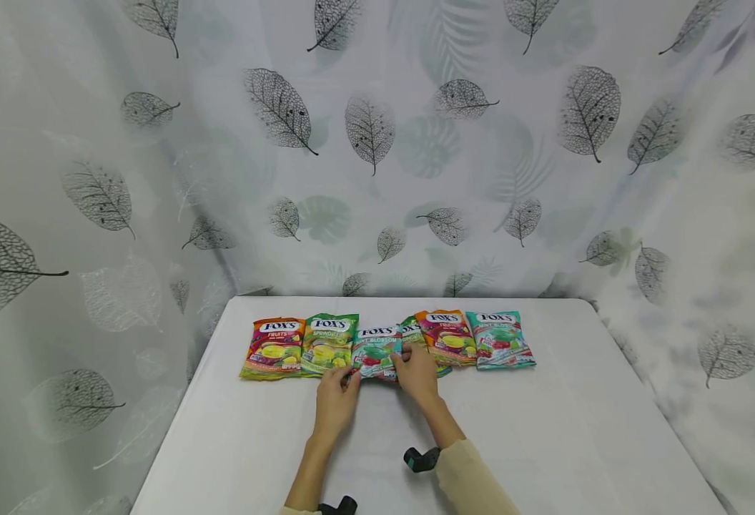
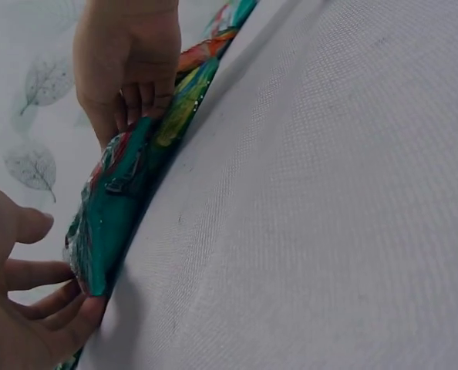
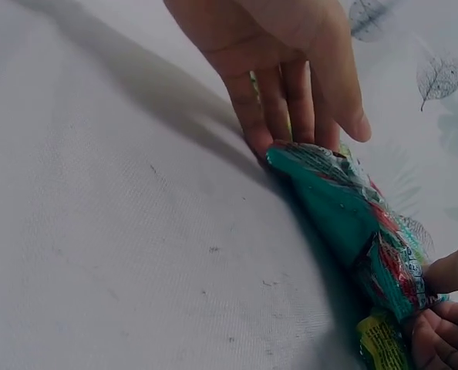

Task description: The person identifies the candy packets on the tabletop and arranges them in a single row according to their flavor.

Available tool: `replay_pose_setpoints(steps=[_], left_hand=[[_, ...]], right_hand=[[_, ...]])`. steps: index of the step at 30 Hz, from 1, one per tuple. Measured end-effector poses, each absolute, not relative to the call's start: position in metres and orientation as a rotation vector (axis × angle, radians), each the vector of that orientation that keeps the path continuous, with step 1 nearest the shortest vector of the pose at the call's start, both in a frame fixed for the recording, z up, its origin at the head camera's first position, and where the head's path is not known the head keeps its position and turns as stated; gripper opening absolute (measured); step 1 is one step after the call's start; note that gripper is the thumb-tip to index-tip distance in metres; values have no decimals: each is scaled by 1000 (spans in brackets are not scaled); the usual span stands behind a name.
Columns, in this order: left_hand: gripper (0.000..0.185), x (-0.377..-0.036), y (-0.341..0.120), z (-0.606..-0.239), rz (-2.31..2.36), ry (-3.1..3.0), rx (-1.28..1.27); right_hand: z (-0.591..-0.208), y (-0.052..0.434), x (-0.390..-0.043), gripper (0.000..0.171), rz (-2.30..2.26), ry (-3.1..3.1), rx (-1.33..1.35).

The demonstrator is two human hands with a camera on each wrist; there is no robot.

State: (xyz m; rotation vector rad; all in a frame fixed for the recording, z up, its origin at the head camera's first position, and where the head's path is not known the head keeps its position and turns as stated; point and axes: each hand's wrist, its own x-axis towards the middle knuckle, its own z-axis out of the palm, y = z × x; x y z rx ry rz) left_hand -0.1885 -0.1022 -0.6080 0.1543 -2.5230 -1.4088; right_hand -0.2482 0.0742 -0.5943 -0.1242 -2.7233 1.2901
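Observation:
A teal Mint Blossom candy bag (image 1: 374,349) lies in the middle of a row of candy bags, overlapping a green Spring Tea bag (image 1: 410,330) on its right. My right hand (image 1: 419,373) pinches the teal bag's lower right edge; the right wrist view shows the thumb (image 3: 445,276) on top and fingers curled below. At the lower left corner is my left hand (image 1: 335,404). Its fingers (image 2: 40,273) touch that corner while the thumb (image 2: 33,225) stands apart from the bag. The bag's near edge tilts up slightly in both wrist views.
To the left lie a red-orange Fruits bag (image 1: 276,349) and a green Spring Tea bag (image 1: 329,345). On the right are another Fruits bag (image 1: 450,337) and a Mint Blossom bag (image 1: 501,340). A white table (image 1: 577,429) carries them, with a leaf-print curtain (image 1: 377,207) behind.

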Motion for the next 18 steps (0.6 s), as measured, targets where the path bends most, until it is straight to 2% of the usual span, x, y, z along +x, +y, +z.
replay_pose_setpoints(steps=[18], left_hand=[[29, -188, -101, -609, -1625, -2348, 174]], right_hand=[[-590, 72, -241, 23, 1379, -2568, -106]])
